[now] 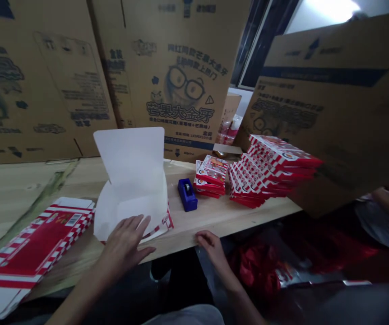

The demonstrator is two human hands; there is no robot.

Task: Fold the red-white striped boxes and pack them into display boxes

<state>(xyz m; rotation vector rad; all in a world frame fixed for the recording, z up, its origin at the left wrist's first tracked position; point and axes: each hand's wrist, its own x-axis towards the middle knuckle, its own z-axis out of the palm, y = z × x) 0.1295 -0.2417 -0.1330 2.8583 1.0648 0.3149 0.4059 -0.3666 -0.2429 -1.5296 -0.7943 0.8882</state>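
My left hand (127, 241) lies flat with fingers spread on the front wall of an open white carton (131, 180) with red-and-white striped outside, its lid standing up. My right hand (210, 246) rests at the front edge of the wooden table (215, 216), fingers curled loosely, holding nothing that I can see. A blue tape dispenser (187, 194) stands just right of the carton, between the two hands and further back.
Flat red-and-white carton blanks (32, 243) lie stacked at the left. Fanned stacks of small red boxes (269, 169) and a short pile (211, 176) sit at the right. Large printed cardboard cases (167, 72) wall the back and right. Another person's arm (387, 201) shows at far right.
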